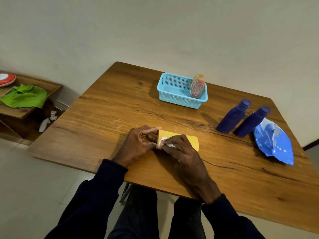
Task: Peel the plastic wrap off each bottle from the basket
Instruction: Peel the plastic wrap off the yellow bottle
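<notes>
Bottle being worked on is the yellow bottle (189,139), flat-sided and lying on its side on the wooden table (120,100), near the table edge, in front of the basket (179,102) and well apart from it. The left hand (138,145) grips its left end with curled fingers. The right hand (183,152) lies over the top and pinches a white scrap of wrap (170,145) right at that end, so both hands are holding something.

That basket is light blue perforated plastic and holds just one thing, a pinkish bottle (197,87) with a yellowish top, propped upright in its right corner.

Right of the basket and a bit closer, two dark blue bottles (233,116) stand just beside each other. A crumpled blue wrap (274,144) lies against the nearer one.

Way off to the basket's left there's a low shelf (17,112) with a green cloth (25,97) and a red plate (6,79) on it.
</notes>
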